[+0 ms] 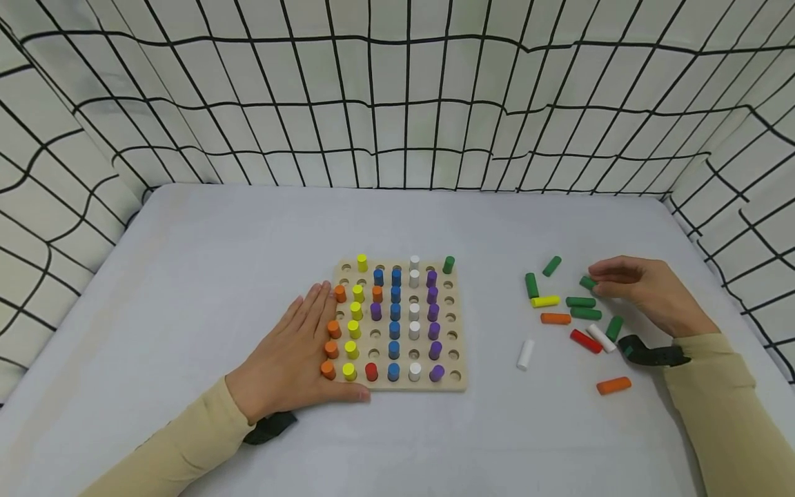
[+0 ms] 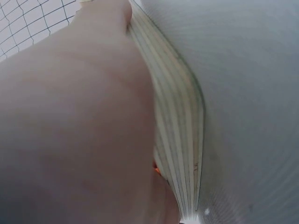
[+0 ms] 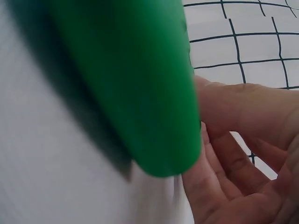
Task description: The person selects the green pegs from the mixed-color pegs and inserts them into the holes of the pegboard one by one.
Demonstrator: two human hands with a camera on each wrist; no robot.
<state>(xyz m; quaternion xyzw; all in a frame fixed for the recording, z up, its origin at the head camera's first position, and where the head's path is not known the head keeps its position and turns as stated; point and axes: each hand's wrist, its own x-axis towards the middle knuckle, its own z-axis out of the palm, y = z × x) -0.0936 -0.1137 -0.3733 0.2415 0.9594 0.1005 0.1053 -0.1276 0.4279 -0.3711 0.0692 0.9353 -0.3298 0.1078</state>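
A wooden pegboard point(image 1: 446, 384) lies on the table, holding orange, yellow, blue, white and purple pegs in columns. One red peg point(image 1: 371, 372) stands in the front row and one green peg point(image 1: 448, 265) at the far right corner. My left hand point(image 1: 292, 352) rests along the board's left edge, fingers extended, thumb by the front edge; its wrist view shows the board's side point(image 2: 180, 126). At the right, my right hand point(image 1: 646, 290) pinches a green peg point(image 1: 586, 282) between thumb and fingers. In the right wrist view another green peg point(image 3: 135, 84) looms close and hides part of the hand.
Loose pegs lie around the right hand: several green ones point(image 1: 580, 302), a yellow peg point(image 1: 545, 301), orange pegs point(image 1: 555, 318), a red peg point(image 1: 586, 341) and white pegs point(image 1: 525, 355). White walls with a black grid point(image 1: 406, 103) surround the white table point(image 1: 248, 228).
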